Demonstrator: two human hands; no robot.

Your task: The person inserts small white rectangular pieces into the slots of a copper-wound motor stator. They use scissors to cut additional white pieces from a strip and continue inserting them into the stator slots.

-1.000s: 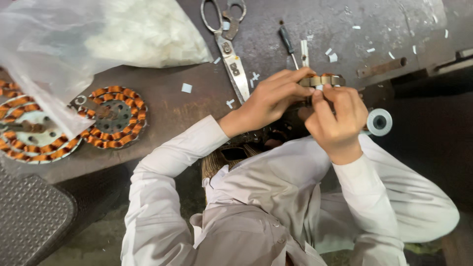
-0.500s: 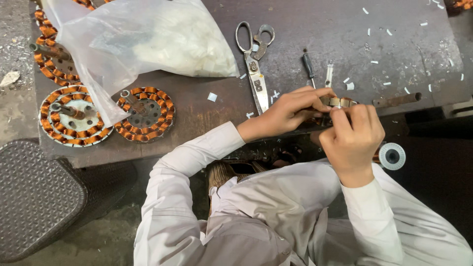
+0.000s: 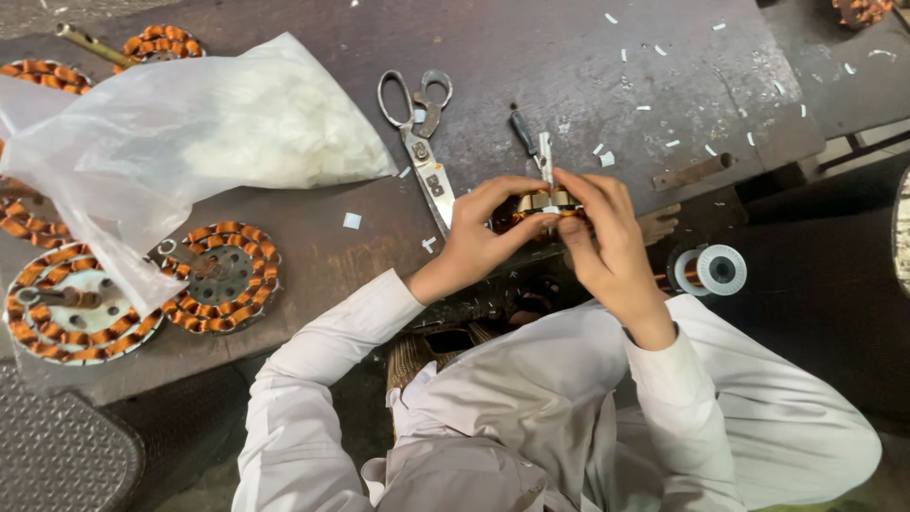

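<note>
Both hands hold a small round metal part wound with orange copper wire (image 3: 545, 204) at the near edge of the dark, worn bench (image 3: 588, 85). The left hand (image 3: 479, 237) grips its left side with bent fingers. The right hand (image 3: 607, 246) pinches its top and right side. Big grey metal scissors (image 3: 417, 142) lie on the bench just left of the hands. A clear plastic bag of white fluff (image 3: 190, 142) sits toward the left edge.

A small round motor coil (image 3: 545, 204), shiny metal with orange copper wire wound in it, sits at the near edge of the dark surface (image 3: 588, 85), mostly hidden by fingers (image 3: 531, 226).
</note>
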